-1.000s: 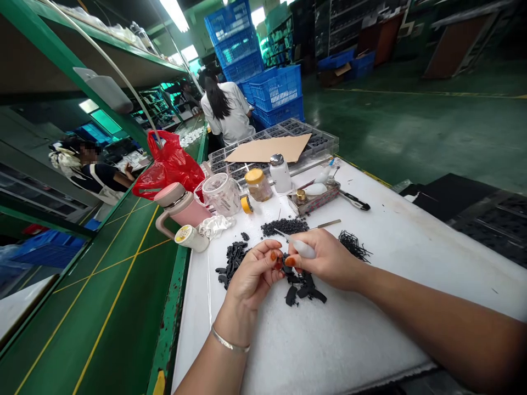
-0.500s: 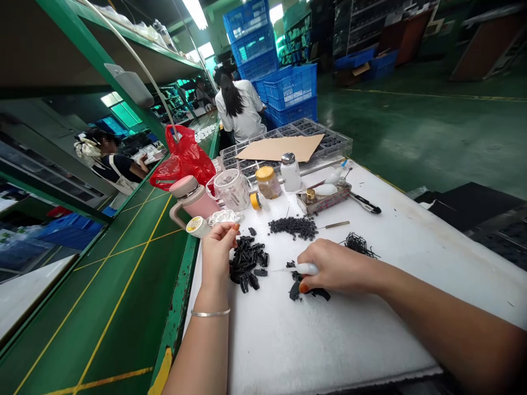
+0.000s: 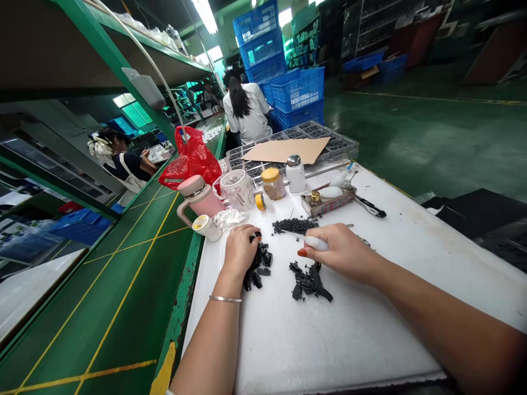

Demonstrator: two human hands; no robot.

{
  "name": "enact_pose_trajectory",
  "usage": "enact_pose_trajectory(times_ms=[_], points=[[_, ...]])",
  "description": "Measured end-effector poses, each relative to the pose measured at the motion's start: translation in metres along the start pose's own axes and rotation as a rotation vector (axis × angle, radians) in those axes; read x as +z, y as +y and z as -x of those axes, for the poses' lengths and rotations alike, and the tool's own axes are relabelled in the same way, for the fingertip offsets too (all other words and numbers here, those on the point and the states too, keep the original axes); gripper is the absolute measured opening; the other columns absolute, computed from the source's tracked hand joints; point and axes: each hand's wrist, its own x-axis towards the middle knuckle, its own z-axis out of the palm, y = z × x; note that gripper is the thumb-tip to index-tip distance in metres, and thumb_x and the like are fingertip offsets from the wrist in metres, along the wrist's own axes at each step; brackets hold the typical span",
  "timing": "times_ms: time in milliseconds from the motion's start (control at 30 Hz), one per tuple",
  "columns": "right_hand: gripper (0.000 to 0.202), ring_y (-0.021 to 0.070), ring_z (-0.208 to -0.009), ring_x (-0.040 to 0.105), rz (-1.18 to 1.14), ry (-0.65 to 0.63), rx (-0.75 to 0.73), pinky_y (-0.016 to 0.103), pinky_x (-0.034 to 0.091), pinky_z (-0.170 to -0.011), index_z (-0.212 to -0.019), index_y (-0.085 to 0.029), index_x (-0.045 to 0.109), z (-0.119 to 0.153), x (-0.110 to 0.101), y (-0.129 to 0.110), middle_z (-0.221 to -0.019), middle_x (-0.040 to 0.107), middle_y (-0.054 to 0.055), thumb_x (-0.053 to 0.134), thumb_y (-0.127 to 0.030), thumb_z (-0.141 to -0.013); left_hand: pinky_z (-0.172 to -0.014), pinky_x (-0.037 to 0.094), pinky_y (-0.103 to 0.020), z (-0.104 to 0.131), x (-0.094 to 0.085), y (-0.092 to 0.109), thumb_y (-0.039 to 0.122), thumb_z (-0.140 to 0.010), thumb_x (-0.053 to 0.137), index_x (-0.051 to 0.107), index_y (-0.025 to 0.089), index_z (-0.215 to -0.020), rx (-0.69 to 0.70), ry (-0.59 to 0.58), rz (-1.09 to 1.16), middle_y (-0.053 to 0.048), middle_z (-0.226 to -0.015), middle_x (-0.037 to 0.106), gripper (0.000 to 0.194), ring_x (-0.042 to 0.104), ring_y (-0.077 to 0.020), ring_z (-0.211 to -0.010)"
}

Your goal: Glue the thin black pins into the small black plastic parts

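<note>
My left hand [image 3: 241,249] is at the far side of a pile of black plastic parts [image 3: 263,258], fingers curled down with a dark part at the fingertips. The fingers partly hide the pile. My right hand [image 3: 340,247] grips a small white squeeze bottle [image 3: 316,243], its narrow end pointing left toward the heap of small black rings [image 3: 294,225]. Below that hand, apart from it, lies a second group of black plastic parts [image 3: 310,282] on the white tabletop [image 3: 288,340].
Behind my hands stand a pink mug [image 3: 200,197], a clear plastic jug [image 3: 237,189], a yellow-lidded jar [image 3: 273,184], a white pump bottle [image 3: 295,174] and a small tool tray [image 3: 331,202]. Cardboard [image 3: 286,151] covers part of a compartment tray. A green conveyor [image 3: 123,274] runs left.
My left hand has come down onto the far side of the pile. My right hand, still gripping the squeeze bottle, has lifted away from the second group of parts toward the rings.
</note>
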Motion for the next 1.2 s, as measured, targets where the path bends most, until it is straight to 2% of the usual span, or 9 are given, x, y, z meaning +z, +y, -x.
enact_pose_trajectory(times_ms=[167, 300, 367, 467, 600, 733, 933, 1033, 1200], points=[[0.033, 0.012, -0.057, 0.044, 0.054, 0.133, -0.008, 0.024, 0.026, -0.054, -0.061, -0.017, 0.053, -0.002, -0.015, 0.008, -0.056, 0.05, -0.002, 0.057, -0.043, -0.081, -0.084, 0.043, -0.039, 0.001, -0.003, 0.007, 0.015, -0.074, 0.061, 0.069, 0.023, -0.085, 0.003, 0.004, 0.007, -0.005, -0.097, 0.069, 0.016, 0.06, -0.0258, -0.092], [0.022, 0.0139, -0.059, 0.049, 0.172, 0.138, 0.063, 0.025, 0.026, -0.055, -0.065, -0.018, 0.058, -0.002, -0.037, 0.021, -0.059, 0.056, 0.0, 0.057, -0.033, -0.081, -0.085, 0.044, -0.036, 0.001, -0.006, 0.005, 0.021, -0.075, 0.061, 0.068, 0.022, -0.094, -0.024, 0.14, 0.145, -0.006, -0.101, 0.067, 0.02, 0.061, -0.0239, -0.093], [0.013, 0.0155, -0.064, 0.053, 0.235, 0.056, 0.086, 0.025, 0.027, -0.056, -0.067, -0.018, 0.063, -0.001, -0.044, 0.03, -0.064, 0.061, 0.002, 0.057, -0.023, -0.078, -0.086, 0.046, -0.034, 0.002, -0.008, 0.004, 0.024, -0.074, 0.064, 0.068, 0.02, -0.099, -0.1, 0.214, 0.356, -0.005, -0.097, 0.069, 0.025, 0.063, -0.0223, -0.091], [0.015, 0.0167, -0.067, 0.056, 0.312, -0.046, 0.106, 0.026, 0.029, -0.057, -0.068, -0.018, 0.068, -0.001, -0.046, 0.043, -0.067, 0.065, 0.005, 0.055, -0.011, -0.072, -0.079, 0.049, -0.028, 0.003, -0.012, 0.007, 0.025, -0.069, 0.071, 0.069, 0.018, -0.104, -0.273, 0.221, 0.826, -0.005, -0.088, 0.07, 0.036, 0.065, -0.0184, -0.084], [0.012, 0.0161, -0.061, 0.056, 0.375, -0.122, 0.175, 0.026, 0.027, -0.052, -0.066, -0.019, 0.07, -0.006, -0.038, 0.052, -0.062, 0.064, 0.004, 0.061, -0.012, -0.065, -0.074, 0.054, -0.02, 0.004, -0.02, 0.014, 0.014, -0.061, 0.077, 0.072, 0.013, -0.095, -0.431, 0.23, 1.384, -0.007, -0.099, 0.07, 0.034, 0.065, -0.0135, -0.08], [0.009, 0.0191, -0.062, 0.058, 0.457, -0.128, 0.216, 0.027, 0.026, -0.051, -0.065, -0.02, 0.07, -0.009, -0.029, 0.052, -0.064, 0.064, 0.006, 0.064, -0.013, -0.061, -0.07, 0.056, -0.014, 0.004, -0.027, 0.02, 0.001, -0.064, 0.068, 0.071, 0.008, -0.092, -0.534, 0.201, 1.663, -0.01, -0.098, 0.069, 0.028, 0.066, -0.0122, -0.078], [0.011, 0.0225, -0.074, 0.061, 0.504, -0.124, 0.178, 0.027, 0.029, -0.055, -0.072, -0.018, 0.067, -0.007, -0.027, 0.048, -0.074, 0.067, 0.009, 0.059, -0.012, -0.067, -0.073, 0.056, -0.015, 0.006, -0.026, 0.025, 0.001, -0.076, 0.059, 0.068, 0.008, -0.085, -0.59, 0.264, 1.847, -0.009, -0.089, 0.068, 0.014, 0.066, -0.011, -0.078], [0.014, 0.0214, -0.079, 0.061, 0.447, -0.102, 0.112, 0.026, 0.032, -0.059, -0.075, -0.019, 0.064, -0.007, -0.03, 0.044, -0.079, 0.067, 0.007, 0.054, -0.01, -0.071, -0.075, 0.056, -0.015, 0.008, -0.027, 0.029, 0.0, -0.074, 0.059, 0.067, 0.011, -0.085, -0.57, 0.232, 1.87, -0.007, -0.089, 0.068, 0.017, 0.066, -0.0109, -0.08], [0.013, 0.0184, -0.078, 0.058, 0.129, 0.082, 0.022, 0.026, 0.037, -0.066, -0.082, -0.019, 0.063, -0.007, -0.031, 0.031, -0.08, 0.066, 0.003, 0.051, -0.013, -0.078, -0.078, 0.056, -0.017, 0.012, -0.029, 0.038, -0.001, -0.07, 0.062, 0.068, 0.01, -0.094, -0.536, 0.098, 1.887, -0.01, -0.101, 0.068, 0.027, 0.067, -0.0129, -0.085]])
